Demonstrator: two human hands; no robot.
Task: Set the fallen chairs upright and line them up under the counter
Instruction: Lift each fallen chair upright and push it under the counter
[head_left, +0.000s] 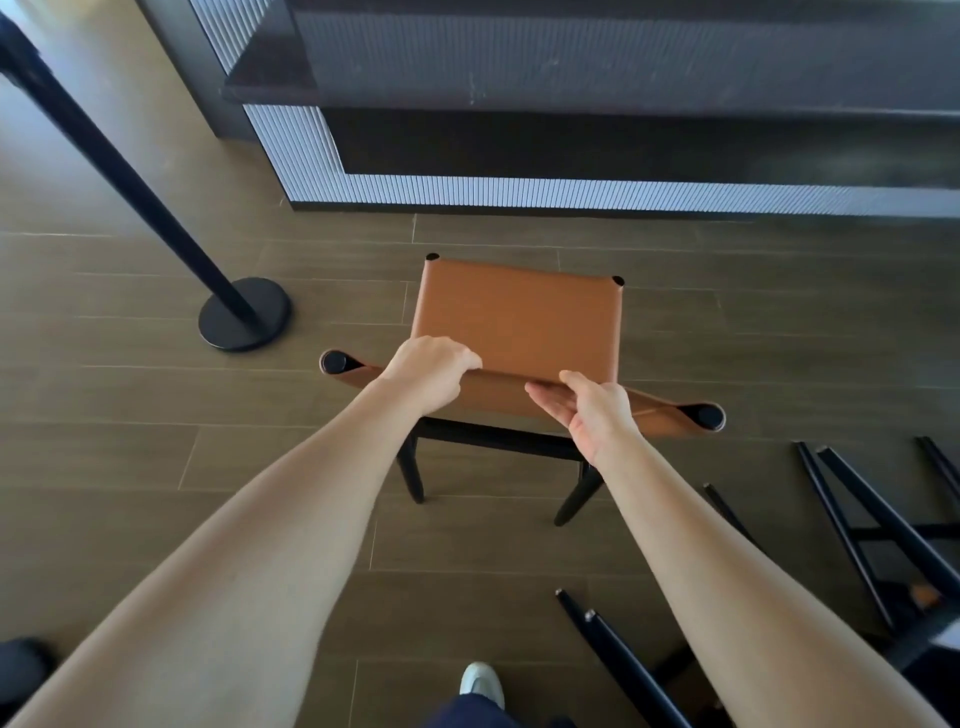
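A chair with a tan leather seat (519, 317) and black legs stands upright on the floor in front of me, facing the counter (519, 62). My left hand (431, 366) grips the top edge of its leather backrest, fingers curled over it. My right hand (592, 408) holds the same edge further right, thumb on top and fingers along the near side. A gap of floor lies between the chair and the counter's base. At the lower right, fallen chairs (883, 530) lie on the floor with black legs pointing toward me.
A black barrier post with a round base (244, 314) stands on the floor to the left of the chair. The counter's ribbed white plinth (519, 195) runs across the back. My shoe (483, 683) shows at the bottom edge. Wood-look floor tiles surround the chair.
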